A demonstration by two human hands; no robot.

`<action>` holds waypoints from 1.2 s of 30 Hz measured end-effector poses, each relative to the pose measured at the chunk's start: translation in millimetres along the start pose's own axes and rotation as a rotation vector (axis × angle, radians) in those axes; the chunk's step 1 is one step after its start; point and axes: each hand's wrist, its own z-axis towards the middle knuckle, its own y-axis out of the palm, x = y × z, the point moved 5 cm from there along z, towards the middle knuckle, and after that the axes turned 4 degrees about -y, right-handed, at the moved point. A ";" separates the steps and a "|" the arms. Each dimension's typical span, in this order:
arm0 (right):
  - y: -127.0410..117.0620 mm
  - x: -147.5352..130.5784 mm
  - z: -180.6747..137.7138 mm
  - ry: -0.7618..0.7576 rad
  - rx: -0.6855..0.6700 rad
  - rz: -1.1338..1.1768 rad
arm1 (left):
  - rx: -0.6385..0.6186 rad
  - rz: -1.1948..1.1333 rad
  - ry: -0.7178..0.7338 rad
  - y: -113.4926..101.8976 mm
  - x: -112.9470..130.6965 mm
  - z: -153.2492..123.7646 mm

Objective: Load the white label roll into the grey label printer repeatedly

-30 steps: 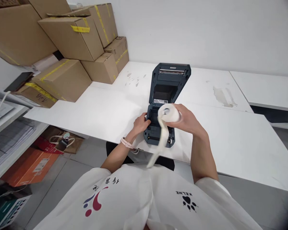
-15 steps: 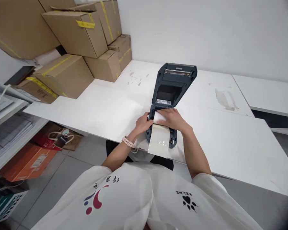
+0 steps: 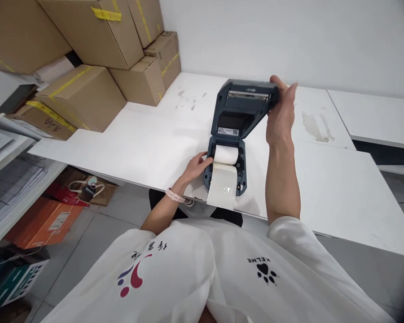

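Near the frame's centre, the left hand (image 3: 198,167) rests half-open against the printer (image 3: 243,163), which holds a white roll (image 3: 226,154); toward upper right, the right hand (image 3: 281,112) grips its raised lid (image 3: 236,110).

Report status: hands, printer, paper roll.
Left hand at printer, left side. Right hand at raised lid. Paper roll inside, strip overhanging front. No obstruction seen.

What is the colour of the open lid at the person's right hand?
The open lid is dark blue-grey; it shows best in the head view.
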 end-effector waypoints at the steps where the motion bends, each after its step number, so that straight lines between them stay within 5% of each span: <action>1: -3.9 -5.7 -17.0 -0.021 0.039 0.015 | -0.016 -0.058 -0.027 -1.7 -5.4 -5.6; 3: -6.0 -18.9 -56.8 -0.064 0.017 0.032 | 0.016 -0.149 -0.073 -7.7 -13.3 -17.2; 5: 2.9 -32.2 -97.7 -0.103 -0.159 -0.005 | 0.143 -0.176 -0.036 -16.8 -11.1 -27.7; 8: 22.9 -43.3 -146.3 -0.124 -0.375 -0.257 | 0.391 -0.080 0.171 -26.0 16.8 -39.8; 10: 31.3 -44.3 -163.3 -0.118 -0.352 -0.479 | 0.477 0.051 0.357 -21.0 47.4 -42.3; 14: 40.6 -37.2 -176.5 -0.087 -0.292 -0.706 | 0.415 0.256 0.646 10.9 100.9 -32.8; 17: 43.9 -28.2 -182.1 -0.044 -0.318 -0.718 | 0.295 0.325 0.699 33.7 112.2 -24.3; 25: 49.3 -14.2 -190.1 0.019 -0.161 -0.623 | 0.177 0.495 0.695 49.3 101.7 -14.2; 30: 45.7 -12.7 -202.2 0.049 -0.029 -0.498 | 0.387 0.242 0.697 24.6 82.7 -32.0; 33: 44.7 -17.1 -208.3 0.072 0.028 -0.405 | 0.564 0.047 0.486 -0.5 34.8 -68.4; 34: 45.0 -18.4 -209.3 0.073 0.034 -0.386 | 0.541 0.027 0.387 -4.1 17.5 -79.7; 36: 46.2 -18.6 -210.0 0.073 0.031 -0.377 | 0.262 0.032 0.185 2.8 -10.2 -94.4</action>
